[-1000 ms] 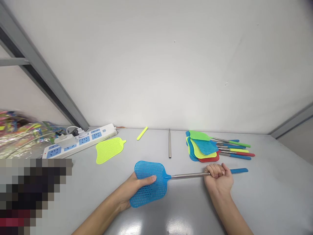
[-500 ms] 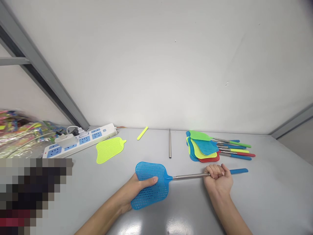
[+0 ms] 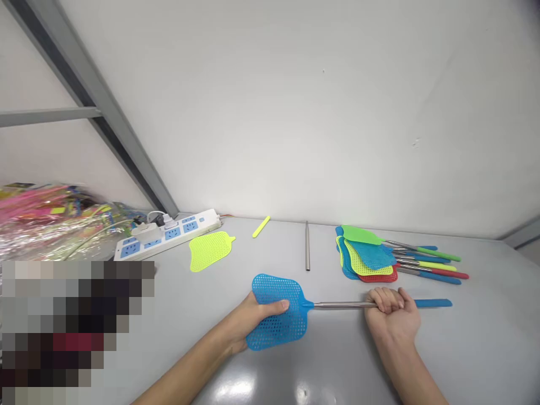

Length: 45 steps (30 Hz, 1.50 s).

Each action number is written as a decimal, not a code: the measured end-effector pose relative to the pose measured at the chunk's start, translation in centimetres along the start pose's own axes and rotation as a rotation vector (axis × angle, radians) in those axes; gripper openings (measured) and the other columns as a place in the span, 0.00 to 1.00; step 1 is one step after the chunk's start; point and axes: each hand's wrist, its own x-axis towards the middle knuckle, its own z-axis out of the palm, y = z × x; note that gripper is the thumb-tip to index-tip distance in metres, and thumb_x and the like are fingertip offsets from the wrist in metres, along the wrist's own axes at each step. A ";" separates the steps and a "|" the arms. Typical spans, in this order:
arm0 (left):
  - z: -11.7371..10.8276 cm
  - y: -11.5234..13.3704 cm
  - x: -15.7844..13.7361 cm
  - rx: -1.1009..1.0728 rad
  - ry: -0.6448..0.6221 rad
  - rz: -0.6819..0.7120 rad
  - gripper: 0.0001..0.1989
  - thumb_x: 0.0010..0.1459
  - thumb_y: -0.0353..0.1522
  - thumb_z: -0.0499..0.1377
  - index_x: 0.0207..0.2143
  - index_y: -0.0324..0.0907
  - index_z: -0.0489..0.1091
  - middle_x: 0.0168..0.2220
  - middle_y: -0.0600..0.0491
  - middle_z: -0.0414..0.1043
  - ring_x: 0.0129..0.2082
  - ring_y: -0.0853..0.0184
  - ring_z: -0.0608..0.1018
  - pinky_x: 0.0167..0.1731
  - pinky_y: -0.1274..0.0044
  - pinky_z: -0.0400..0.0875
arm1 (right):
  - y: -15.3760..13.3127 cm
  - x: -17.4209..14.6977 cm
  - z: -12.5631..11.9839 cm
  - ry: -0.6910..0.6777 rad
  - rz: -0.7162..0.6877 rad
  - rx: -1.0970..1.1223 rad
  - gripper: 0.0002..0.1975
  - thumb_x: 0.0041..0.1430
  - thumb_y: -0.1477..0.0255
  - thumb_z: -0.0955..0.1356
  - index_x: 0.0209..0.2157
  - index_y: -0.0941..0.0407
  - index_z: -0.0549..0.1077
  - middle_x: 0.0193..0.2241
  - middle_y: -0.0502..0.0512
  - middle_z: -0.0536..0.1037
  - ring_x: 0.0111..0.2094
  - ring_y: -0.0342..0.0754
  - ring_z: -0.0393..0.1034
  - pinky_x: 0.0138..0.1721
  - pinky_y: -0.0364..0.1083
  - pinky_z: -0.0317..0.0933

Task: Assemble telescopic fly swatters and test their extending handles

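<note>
Pale wall (image 3: 295, 124) runs behind the grey bench (image 3: 346, 360) on my head feed. Well forward of the bench's back edge, I have a blue fly swatter (image 3: 280, 329) held crosswise. My left hand (image 3: 247, 316) pinches its mesh, thumb on top, the other fingers hidden beneath; my right hand's (image 3: 393, 315) fingers are curled closed round the metal shaft (image 3: 343, 305), blue grip (image 3: 433, 303) poking out beyond. Near the back edge lie a yellow stick (image 3: 261, 226), a metal tube (image 3: 307, 247) and, rightward, piled swatters (image 3: 371, 256); a yellow swatter head (image 3: 211, 251) sits beside the power strip (image 3: 169, 235), toward the back left corner.
</note>
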 end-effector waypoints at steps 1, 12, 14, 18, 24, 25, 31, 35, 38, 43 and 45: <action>0.0 0.0 0.0 -0.002 -0.007 0.004 0.18 0.44 0.32 0.62 0.39 0.38 0.66 0.37 0.46 0.73 0.36 0.59 0.75 0.39 0.66 0.68 | 0.0 0.0 0.0 0.007 0.007 0.002 0.15 0.46 0.78 0.58 0.16 0.55 0.42 0.13 0.41 0.39 0.11 0.38 0.37 0.10 0.38 0.41; -0.7 0.6 -0.1 0.025 -0.031 0.002 0.19 0.44 0.32 0.62 0.41 0.38 0.66 0.39 0.45 0.72 0.37 0.59 0.74 0.40 0.66 0.67 | 0.0 -0.2 0.1 0.018 0.078 -0.013 0.15 0.46 0.79 0.57 0.16 0.55 0.42 0.12 0.41 0.42 0.11 0.38 0.41 0.11 0.38 0.45; -0.7 0.7 -0.1 0.034 -0.023 0.010 0.19 0.44 0.32 0.62 0.40 0.37 0.66 0.38 0.45 0.72 0.37 0.59 0.74 0.40 0.66 0.67 | 0.0 -0.1 0.0 0.011 0.090 -0.021 0.15 0.46 0.79 0.58 0.16 0.56 0.43 0.12 0.41 0.43 0.11 0.37 0.42 0.12 0.38 0.46; -0.6 0.7 -0.1 0.042 0.000 0.006 0.21 0.43 0.34 0.62 0.41 0.37 0.66 0.39 0.44 0.72 0.38 0.57 0.74 0.41 0.66 0.66 | -0.1 0.1 -0.2 -0.005 0.097 -0.038 0.15 0.46 0.79 0.58 0.16 0.56 0.44 0.11 0.41 0.44 0.11 0.37 0.43 0.12 0.38 0.47; -0.6 0.7 -0.1 0.052 0.015 0.003 0.20 0.43 0.34 0.62 0.40 0.38 0.66 0.38 0.45 0.72 0.37 0.57 0.74 0.40 0.66 0.67 | -0.1 0.2 -0.3 -0.046 0.096 -0.065 0.15 0.46 0.79 0.59 0.15 0.56 0.45 0.11 0.41 0.46 0.11 0.36 0.45 0.13 0.38 0.49; -0.6 0.8 -0.1 0.048 0.020 0.002 0.20 0.43 0.34 0.62 0.41 0.38 0.66 0.38 0.45 0.72 0.37 0.58 0.74 0.40 0.66 0.67 | -0.1 0.2 -0.3 -0.052 0.098 -0.067 0.15 0.46 0.79 0.60 0.15 0.56 0.46 0.11 0.41 0.47 0.11 0.36 0.46 0.13 0.38 0.49; -0.8 1.1 -0.1 0.045 0.014 0.003 0.22 0.44 0.33 0.62 0.42 0.37 0.65 0.40 0.44 0.71 0.38 0.57 0.74 0.41 0.66 0.66 | 0.1 0.3 -0.2 -0.050 0.108 -0.066 0.13 0.47 0.79 0.59 0.16 0.57 0.48 0.12 0.41 0.50 0.12 0.35 0.48 0.14 0.38 0.50; -1.0 1.5 -0.2 0.054 -0.034 0.018 0.22 0.43 0.33 0.62 0.43 0.36 0.65 0.41 0.42 0.70 0.40 0.56 0.73 0.43 0.65 0.65 | 0.1 0.3 0.2 -0.072 0.125 -0.079 0.10 0.46 0.78 0.60 0.18 0.57 0.51 0.15 0.42 0.55 0.16 0.36 0.53 0.18 0.39 0.55; -1.3 2.0 -0.3 0.055 -0.046 0.016 0.22 0.43 0.33 0.63 0.42 0.36 0.66 0.41 0.42 0.70 0.40 0.56 0.73 0.43 0.65 0.64 | -0.1 0.2 0.6 -0.088 0.162 -0.096 0.07 0.46 0.78 0.62 0.21 0.57 0.56 0.19 0.44 0.59 0.19 0.38 0.57 0.21 0.41 0.58; -1.5 2.4 -0.4 0.052 -0.072 0.007 0.22 0.43 0.33 0.62 0.42 0.35 0.66 0.41 0.42 0.70 0.39 0.56 0.73 0.42 0.65 0.64 | -0.2 0.3 1.0 -0.107 0.274 -0.129 0.09 0.49 0.77 0.61 0.20 0.57 0.54 0.17 0.43 0.53 0.16 0.36 0.52 0.16 0.38 0.54; -1.5 2.4 -0.5 0.055 -0.061 0.011 0.22 0.42 0.33 0.63 0.42 0.35 0.66 0.41 0.41 0.70 0.39 0.56 0.73 0.43 0.65 0.64 | -0.1 0.4 0.9 -0.122 0.292 -0.141 0.11 0.50 0.77 0.60 0.18 0.57 0.52 0.16 0.42 0.50 0.15 0.36 0.51 0.16 0.37 0.53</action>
